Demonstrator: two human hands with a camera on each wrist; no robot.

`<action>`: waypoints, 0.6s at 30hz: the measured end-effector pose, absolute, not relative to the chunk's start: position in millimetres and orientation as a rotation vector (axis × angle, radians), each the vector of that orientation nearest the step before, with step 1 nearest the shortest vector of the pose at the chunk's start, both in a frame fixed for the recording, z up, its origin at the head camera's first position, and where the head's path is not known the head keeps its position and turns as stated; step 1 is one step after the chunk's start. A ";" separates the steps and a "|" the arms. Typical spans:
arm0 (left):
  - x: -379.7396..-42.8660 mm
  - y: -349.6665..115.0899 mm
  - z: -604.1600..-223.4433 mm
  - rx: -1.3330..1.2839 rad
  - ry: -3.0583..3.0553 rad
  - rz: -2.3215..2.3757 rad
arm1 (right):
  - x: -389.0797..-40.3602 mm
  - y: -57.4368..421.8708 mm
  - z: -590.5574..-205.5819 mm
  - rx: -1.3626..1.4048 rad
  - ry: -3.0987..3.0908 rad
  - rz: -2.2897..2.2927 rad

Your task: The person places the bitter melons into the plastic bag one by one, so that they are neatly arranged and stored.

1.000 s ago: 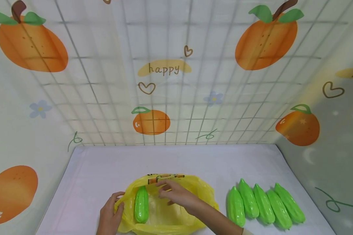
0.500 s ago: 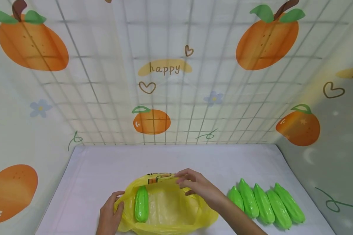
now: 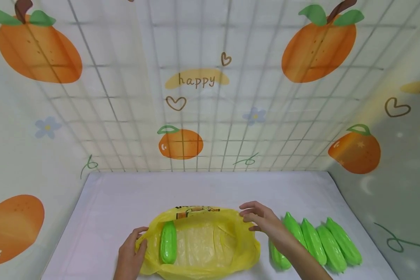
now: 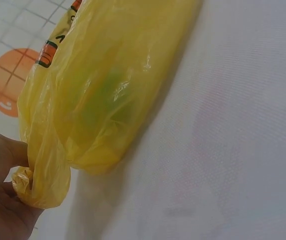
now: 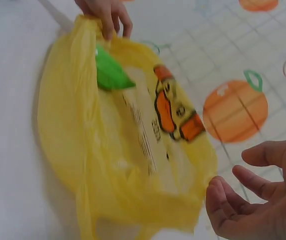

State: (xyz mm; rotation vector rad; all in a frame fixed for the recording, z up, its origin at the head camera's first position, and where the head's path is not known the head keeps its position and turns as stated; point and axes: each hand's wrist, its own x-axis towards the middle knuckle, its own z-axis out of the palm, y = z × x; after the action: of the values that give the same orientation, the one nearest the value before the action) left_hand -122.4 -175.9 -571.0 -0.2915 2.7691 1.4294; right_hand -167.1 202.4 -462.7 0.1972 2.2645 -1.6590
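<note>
A yellow plastic bag [image 3: 246,249] lies with its mouth spread wide in the head view, printed along its far rim. Inside, on the left, is one glossy, bright green, cucumber-like vegetable [image 3: 168,243]. My left hand [image 3: 131,252] pinches the bag's left edge; in the left wrist view, thumb and fingers close on a gathered fold [image 4: 45,185]. My right hand [image 3: 264,221] is in the air by the bag's right rim, fingers loosely bent around nothing. Several matching green vegetables [image 3: 330,249] lie side by side to the right, the nearest partly hidden by my right forearm.
The white tabletop [image 3: 126,194] runs back to a curtain [image 3: 210,116] printed with oranges, hearts and grid lines. Curtain panels also rise on the left and right sides of the table.
My right hand has moved from over the bag's opening rightward past its right rim, toward the row of green vegetables. The left hand keeps its hold, and the vegetable in the bag stays put.
</note>
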 end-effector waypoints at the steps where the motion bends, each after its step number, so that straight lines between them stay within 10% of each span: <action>1: -121.9 -175.7 -570.9 -0.296 2.771 1.426 | -166.0 206.8 -464.0 0.212 2.290 -1.646; 18: -121.8 -175.7 -573.3 -0.310 2.769 1.393 | -160.3 268.7 -486.9 0.167 2.767 -1.172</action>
State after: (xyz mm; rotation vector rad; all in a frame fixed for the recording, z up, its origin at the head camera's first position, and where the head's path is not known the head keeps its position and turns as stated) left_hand -121.8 -175.7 -573.3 -0.3101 2.7688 1.3927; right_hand -160.3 268.7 -486.9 0.1668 2.7675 -1.1723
